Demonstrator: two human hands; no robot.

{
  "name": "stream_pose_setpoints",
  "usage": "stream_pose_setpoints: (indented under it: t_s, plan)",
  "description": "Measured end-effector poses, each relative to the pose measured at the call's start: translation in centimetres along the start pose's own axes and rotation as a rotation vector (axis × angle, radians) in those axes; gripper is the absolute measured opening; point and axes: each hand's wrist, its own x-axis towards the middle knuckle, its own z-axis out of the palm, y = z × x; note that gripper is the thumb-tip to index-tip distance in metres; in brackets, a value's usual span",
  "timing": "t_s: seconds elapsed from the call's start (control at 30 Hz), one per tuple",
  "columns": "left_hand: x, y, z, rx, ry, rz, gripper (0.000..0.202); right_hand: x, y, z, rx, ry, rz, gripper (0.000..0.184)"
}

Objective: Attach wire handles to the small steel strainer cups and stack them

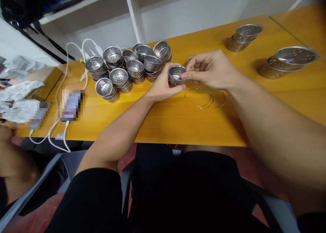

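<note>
My left hand (163, 85) is wrapped round a small perforated metal cup (175, 77), its open mouth facing up, just above the table. At the cup's right rim, the thumb and fingers of my right hand (203, 68) are pinched together. Whatever lies between those fingertips is too small to make out. Several thin curved wires (211, 99) lie on the table below my right wrist. Part of another metal piece (189, 59) shows behind my right hand, mostly covered.
Stacked perforated cups (119, 77) crowd the table left of my hands. Two more stacks, a near one (287, 61) and a far one (241, 39), stand at right. A phone (72, 105) with white cables (57, 124) lies at left, near another person's arm (17, 158).
</note>
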Motion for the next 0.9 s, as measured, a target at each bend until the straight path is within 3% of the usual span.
stream_pose_setpoints:
  t_s: [0.4, 0.63, 0.9]
  plan:
    - [-0.1, -0.2, 0.0, 0.037, 0.027, 0.011, 0.079, 0.1, 0.3, 0.1, -0.006, -0.045, -0.016, 0.06]
    - [0.2, -0.8, -0.3, 0.037, 0.007, 0.004, 0.082, 0.3, 0.4, 0.3, -0.05, 0.016, 0.025, 0.066]
    - [0.5, -1.2, -0.6, 0.002, -0.015, -0.003, 0.084, 0.2, -0.1, 0.1, -0.058, -0.003, 0.031, 0.065]
